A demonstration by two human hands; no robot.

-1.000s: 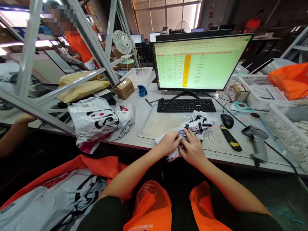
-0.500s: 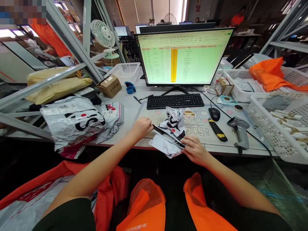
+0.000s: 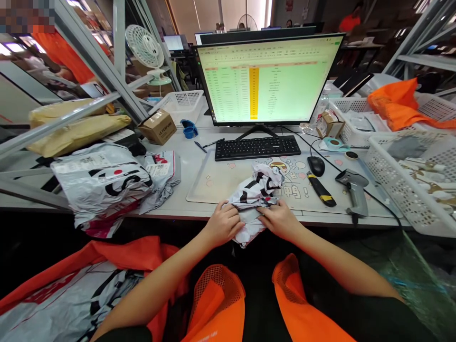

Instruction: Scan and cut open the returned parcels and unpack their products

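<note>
A crumpled white and black plastic mailer bag (image 3: pixel 257 190) lies on the desk mat (image 3: pixel 221 183) at the desk's near edge. My left hand (image 3: pixel 224 223) grips its lower left part with curled fingers. My right hand (image 3: pixel 281 219) pinches its lower right part. Both hands sit close together, just off the desk's front edge. Nothing else is in either hand.
Behind the bag stand a keyboard (image 3: pixel 257 147) and monitor (image 3: pixel 267 80). A mouse (image 3: pixel 316 166), box cutter (image 3: pixel 321 189) and barcode scanner (image 3: pixel 352 190) lie to the right, beside white baskets (image 3: pixel 402 175). Packed mailers (image 3: pixel 103 183) pile up at left. A small cardboard box (image 3: pixel 157 126) sits behind them.
My left hand came back in from the left and now grips the bag beside my right hand. The stretched-out bag is bunched together again. The view shifted slightly.
</note>
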